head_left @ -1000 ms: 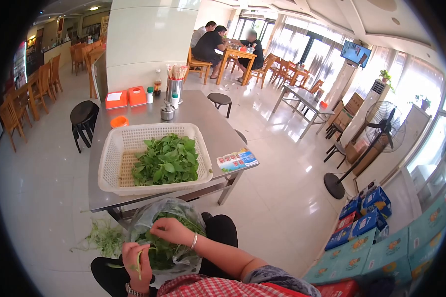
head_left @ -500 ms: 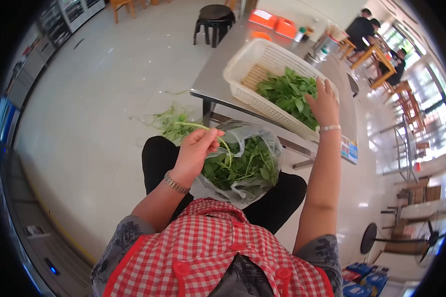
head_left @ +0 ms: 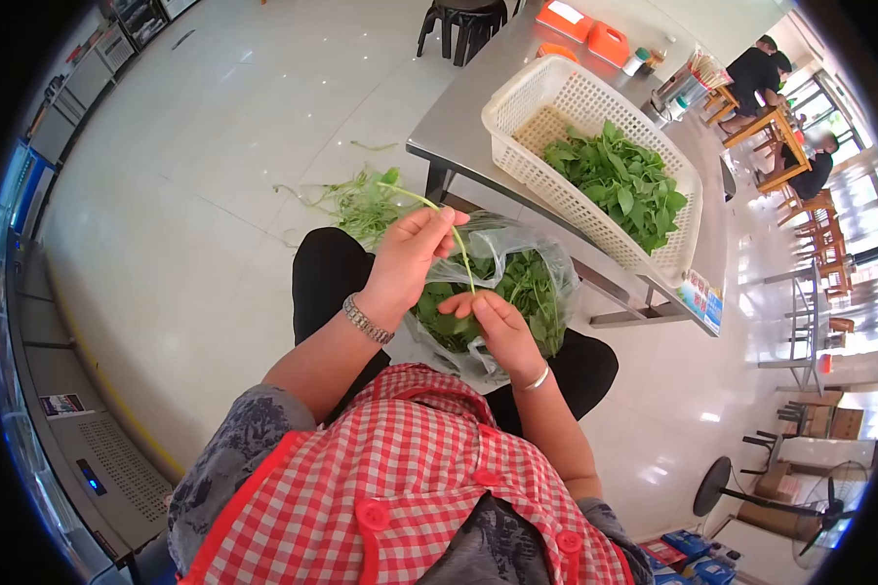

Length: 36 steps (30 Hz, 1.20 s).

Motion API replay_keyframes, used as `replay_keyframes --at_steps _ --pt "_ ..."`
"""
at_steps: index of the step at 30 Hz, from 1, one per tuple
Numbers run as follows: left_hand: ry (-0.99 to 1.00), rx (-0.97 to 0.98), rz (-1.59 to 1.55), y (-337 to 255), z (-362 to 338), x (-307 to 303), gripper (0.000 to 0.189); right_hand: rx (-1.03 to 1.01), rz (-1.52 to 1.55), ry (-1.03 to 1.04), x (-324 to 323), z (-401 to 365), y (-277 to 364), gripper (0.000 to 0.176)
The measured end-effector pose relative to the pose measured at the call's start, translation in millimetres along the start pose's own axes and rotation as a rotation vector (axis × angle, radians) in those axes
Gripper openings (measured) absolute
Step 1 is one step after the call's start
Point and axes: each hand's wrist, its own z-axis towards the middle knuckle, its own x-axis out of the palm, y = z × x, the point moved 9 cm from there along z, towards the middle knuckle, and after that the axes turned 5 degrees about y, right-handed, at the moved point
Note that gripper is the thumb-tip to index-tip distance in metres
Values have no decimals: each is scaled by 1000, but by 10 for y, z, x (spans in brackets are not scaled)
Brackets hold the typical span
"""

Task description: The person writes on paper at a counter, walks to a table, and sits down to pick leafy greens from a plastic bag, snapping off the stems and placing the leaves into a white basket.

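Stem [head_left: 465, 259] pinched by left hand [head_left: 412, 255]; right hand [head_left: 503, 336] (nearly closed) too.

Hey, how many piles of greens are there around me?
3: the first pile in the white basket, the second pile in the plastic bag, the third pile on the floor. More may be hidden.

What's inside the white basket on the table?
A heap of green leaves lies toward one end of the basket; bare basket bottom shows at the other. Whatever is under the heap is hidden.
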Motion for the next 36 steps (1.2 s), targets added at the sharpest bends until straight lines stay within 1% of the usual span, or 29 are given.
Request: replay_keyframes --at_steps 3,5,6,8,9,12,13,16,17,19,20,22,23,24,25,26,27,28,29,30,31,32,34,35,36 --pt "-1 52 150 -134 -76 29 26 -6 23 -62 -98 -110 -86 25" --pt "5 185 268 -277 -162 109 19 -30 -17 -116 -195 -153 -87 25" --pt "9 253 328 -348 -214 159 17 -54 69 -179 -278 -162 -114 26" --pt "127 651 718 -646 -445 496 9 -103 237 -302 -422 -168 -112 26" --pt "186 851 911 -708 -605 684 9 -68 269 -368 -494 -174 -137 28" --pt "276 770 755 -599 -691 822 21 -150 -483 -486 -589 -134 208 30" --pt "261 794 791 -586 -699 818 22 -79 297 -577 -636 -87 31 29" --pt "271 908 841 -682 -793 828 25 -167 272 -530 -675 40 235 25" --pt "278 940 851 -723 -818 823 22 -113 210 -586 -669 38 317 19" --pt "293 1000 873 -838 -866 823 16 -109 -280 -629 -659 50 692 18" --pt "232 996 847 -918 -888 781 13 -107 -525 -640 -679 76 844 17" --pt "115 992 795 -1097 -959 705 10 -395 -508 -794 -975 -23 1102 30" --pt "26 928 762 -1184 -940 605 10 -446 -554 -878 -964 -128 1344 28" --pt "-37 871 845 -1292 -887 539 12 -607 -705 -885 -890 -201 1666 27" --pt "-108 883 960 -1386 -794 427 13 -752 -852 -892 -816 -291 1919 25" --pt "-206 733 698 -1381 -601 178 13 -771 -1022 -967 -819 -339 2137 25" --pt "-305 653 709 -1384 -399 -103 12 -795 -1198 -1041 -828 -383 2311 25" --pt "-321 553 279 -1227 -114 -535 11 -704 -1128 -1039 -1004 -396 2353 25" --pt "-325 443 -150 -1002 166 -891 18 -625 -1059 -1032 -1164 -394 2412 25" --pt "-354 332 -329 -874 367 -1135 22 -551 -991 -1019 -1284 -367 2448 25" --pt "-386 216 -507 -731 507 -1340 27 -560 -1011 -1020 -1305 -404 2420 26" --pt "-424 93 -685 -569 532 -1409 32 -518 -929 -933 -1277 -367 2301 25" --pt "-448 -32 -617 -350 446 -1262 43 -425 -755 -767 -1119 -223 1985 24" --pt "-453 -94 -577 -245 410 -1129 49 -427 -785 -701 -1051 -120 1890 22" --pt "-289 -42 -335 -277 390 -889 46 -416 -809 -639 -986 -60 1746 20"
